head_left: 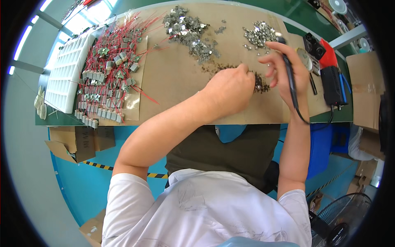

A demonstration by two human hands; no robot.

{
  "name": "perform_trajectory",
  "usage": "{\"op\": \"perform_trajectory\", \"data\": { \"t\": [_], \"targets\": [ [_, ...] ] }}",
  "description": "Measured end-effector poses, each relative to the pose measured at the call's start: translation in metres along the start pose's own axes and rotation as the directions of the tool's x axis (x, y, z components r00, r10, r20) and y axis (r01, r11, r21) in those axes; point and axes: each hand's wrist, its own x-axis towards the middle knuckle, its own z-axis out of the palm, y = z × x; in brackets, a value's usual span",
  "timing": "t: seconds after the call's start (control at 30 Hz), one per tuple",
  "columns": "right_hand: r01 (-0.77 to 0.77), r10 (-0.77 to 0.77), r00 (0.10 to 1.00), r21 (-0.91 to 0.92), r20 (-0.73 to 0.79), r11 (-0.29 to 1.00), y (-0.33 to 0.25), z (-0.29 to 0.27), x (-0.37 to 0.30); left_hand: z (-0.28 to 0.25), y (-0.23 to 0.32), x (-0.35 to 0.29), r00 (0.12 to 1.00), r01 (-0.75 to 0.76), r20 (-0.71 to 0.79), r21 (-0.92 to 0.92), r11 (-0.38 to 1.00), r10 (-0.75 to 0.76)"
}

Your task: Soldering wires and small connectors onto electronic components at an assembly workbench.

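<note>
My right hand grips a slim black pen-shaped corded tool at the right of the table, its upper end pointing away from me. The exact kind of tool is unclear. Just left of it, my left hand is closed, fingertips bent down and hidden, so anything pinched there does not show. Small dark brown parts lie scattered on the brown sheet beside and beyond this hand. Farther off are a heap of shiny rounded metal parts and a larger heap of flat silver metal pieces.
At left, rows of small grey blocks with red wires lie beside a white compartment tray. A black box stands at the right edge with the tool's cable, near a red item. A fan stands low at right.
</note>
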Motion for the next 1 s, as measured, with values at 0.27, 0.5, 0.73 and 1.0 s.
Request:
{"op": "perform_trajectory", "data": {
  "t": [0.27,0.5,0.73,1.0],
  "targets": [
    [0.077,0.043,0.89,-0.242,0.454,0.967,0.009,0.051,0.071,0.001,-0.003,0.001,0.995,-0.09,0.035,0.037,0.995,0.088],
    [0.084,0.072,0.874,-0.295,0.481,0.952,0.011,0.059,0.078,-0.007,0.001,0.0,0.996,-0.038,0.085,-0.009,0.999,0.038],
    [0.096,-0.023,0.947,-0.215,0.321,0.972,0.018,0.035,0.061,0.001,-0.002,0.002,1.0,-0.015,0.008,-0.045,0.999,0.015],
    [0.093,-0.12,0.965,-0.121,-0.235,0.988,0.047,0.003,-0.027,0.0,0.001,0.001,0.999,0.049,-0.012,-0.061,0.997,-0.05]
  ]
}}
